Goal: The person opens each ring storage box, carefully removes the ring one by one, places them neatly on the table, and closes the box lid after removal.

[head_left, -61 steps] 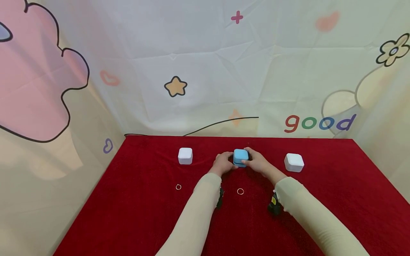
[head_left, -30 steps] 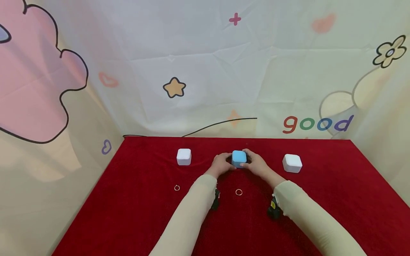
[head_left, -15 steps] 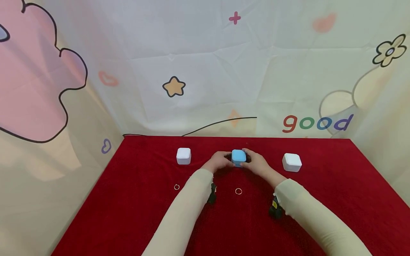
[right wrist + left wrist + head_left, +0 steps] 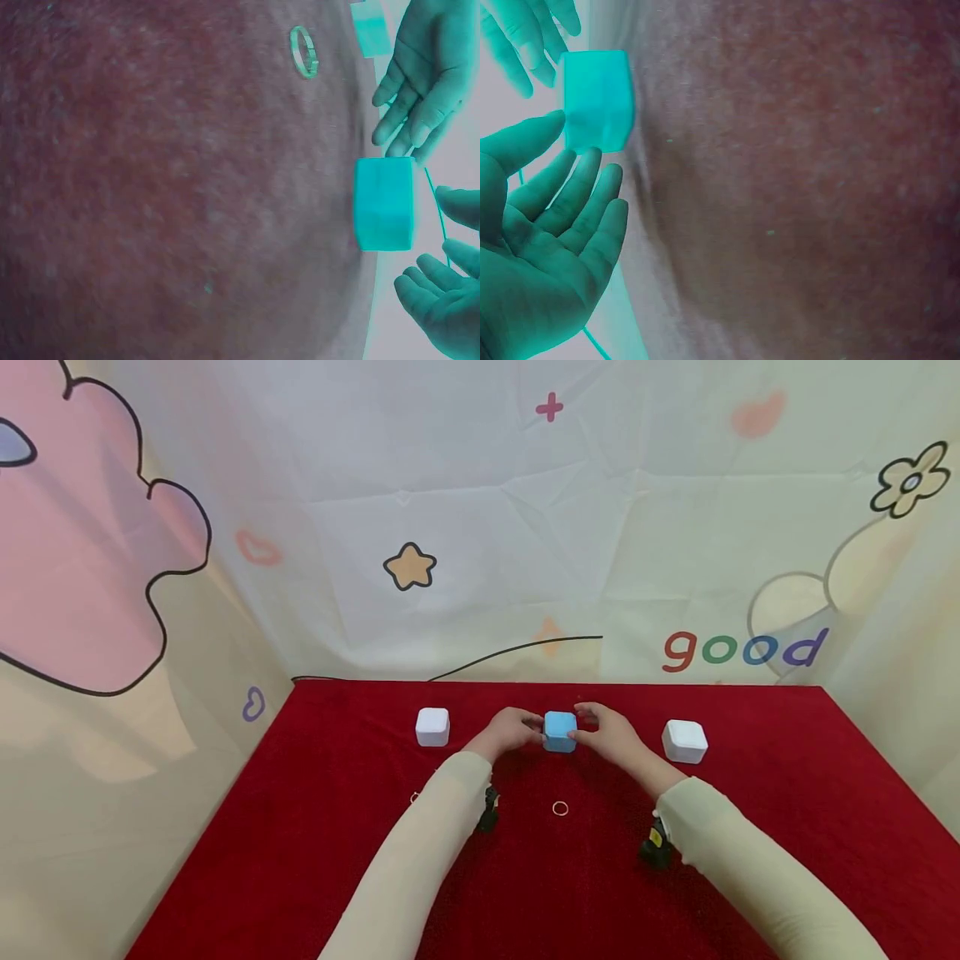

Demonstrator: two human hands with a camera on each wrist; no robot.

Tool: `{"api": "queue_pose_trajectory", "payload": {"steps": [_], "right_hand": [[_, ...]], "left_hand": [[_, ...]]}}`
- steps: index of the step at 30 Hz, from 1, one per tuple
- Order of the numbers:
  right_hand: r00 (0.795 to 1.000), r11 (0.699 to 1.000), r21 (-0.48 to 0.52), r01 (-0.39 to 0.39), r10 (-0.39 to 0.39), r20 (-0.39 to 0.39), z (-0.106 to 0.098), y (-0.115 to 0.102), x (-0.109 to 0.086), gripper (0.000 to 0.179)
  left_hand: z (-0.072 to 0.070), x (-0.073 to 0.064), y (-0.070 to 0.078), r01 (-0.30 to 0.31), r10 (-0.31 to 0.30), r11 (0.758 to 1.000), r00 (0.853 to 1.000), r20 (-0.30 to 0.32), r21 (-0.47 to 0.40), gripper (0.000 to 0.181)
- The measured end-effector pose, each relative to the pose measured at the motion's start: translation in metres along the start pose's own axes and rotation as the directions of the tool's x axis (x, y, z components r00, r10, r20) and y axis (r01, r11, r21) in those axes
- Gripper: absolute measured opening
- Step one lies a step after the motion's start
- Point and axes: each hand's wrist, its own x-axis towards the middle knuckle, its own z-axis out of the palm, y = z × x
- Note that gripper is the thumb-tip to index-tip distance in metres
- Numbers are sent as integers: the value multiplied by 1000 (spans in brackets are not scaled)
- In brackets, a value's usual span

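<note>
A light blue, rounded cube-shaped box (image 4: 560, 732) stands upright on the red cloth between both hands, its lid down. My left hand (image 4: 510, 730) is at the box's left side, fingers spread and loosely bent. In the left wrist view, the left hand's fingertips (image 4: 591, 156) come right up to the box's edge. On the other side is my right hand (image 4: 613, 739), its thumb overlapping the front right corner in the head view. The right wrist view shows this hand (image 4: 450, 300) with relaxed fingers and a gap to the box (image 4: 385, 204). Neither hand grips it.
Two white boxes stand on the red cloth (image 4: 570, 893), one at left (image 4: 432, 727) and one at right (image 4: 684, 742). A thin ring (image 4: 560, 808) lies in front of the blue box. The left sleeve (image 4: 420, 843) partly covers another ring (image 4: 415, 797). A printed curtain (image 4: 480, 527) hangs behind.
The dark gap under the blue box's lid has gone. Both hands have let go of the box and drawn slightly apart, the left hand leftward and the right hand rightward. The box stays in place.
</note>
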Motion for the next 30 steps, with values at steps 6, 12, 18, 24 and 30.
{"api": "queue_pose_trajectory", "payload": {"steps": [6,12,18,24,30], "right_hand": [[999,999,25,22,-22,-32,-18,-6,-13,54],[997,999,23,38,-37,-68,-39,-12,-28,44],[995,997,43,61,-57,-88,-58,-18,-44,40],[993,996,58,68,-62,-96,-75,-24,-56,44],[995,996,67,62,-56,-88,-89,-23,-63,51]], "left_hand": [[-6,-6,14,-40,39,999,999,-22,-14,40],[-13,-14,31,-79,78,994,997,-29,-69,39],[-15,-21,48,-92,89,992,995,-42,-82,37],[-9,-29,65,-129,125,983,991,-41,-127,36],[1,-35,79,-152,146,978,988,-51,-139,38]]}}
